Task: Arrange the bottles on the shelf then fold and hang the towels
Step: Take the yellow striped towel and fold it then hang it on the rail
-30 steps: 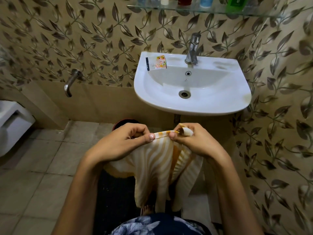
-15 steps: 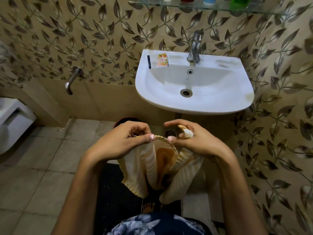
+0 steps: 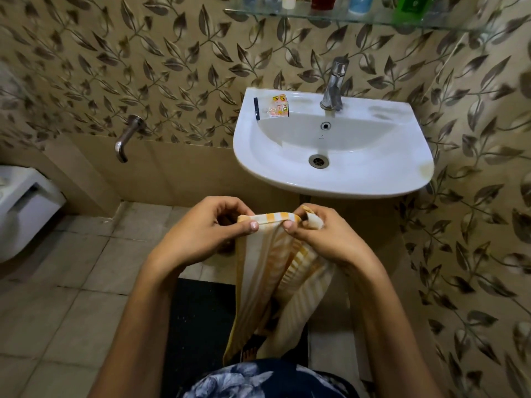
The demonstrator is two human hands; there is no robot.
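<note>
Presently the person stands before the white basin [image 3: 333, 179] with a yellow-and-white striped towel [image 3: 267, 282] held up at chest level. The left hand [image 3: 201, 234] pinches the towel's top edge between thumb and curled fingers; the right hand [image 3: 324, 237] pinches the same edge just beside it, with a loose corner of cloth poking up behind its knuckles. The two thumbs nearly meet, so the hem is gathered short between them and the rest hangs in lengthwise folds down toward the dark floor mat [image 3: 201, 320].

Judgement: holding the top edge lets the cloth's weight straighten it, and the close-set pinches suggest corners being matched for a fold. The fold looks incomplete, as the hanging layers are uneven.

The bottles [image 3: 357, 2] stand in a row on the glass shelf [image 3: 359, 20] above the tap [image 3: 333, 84]; only their bases show, so that step appears done but cannot be fully confirmed. No rail or hook for hanging is in sight. A small printed packet [image 3: 278, 106] lies on the basin's rear ledge, left of the tap.
</note>
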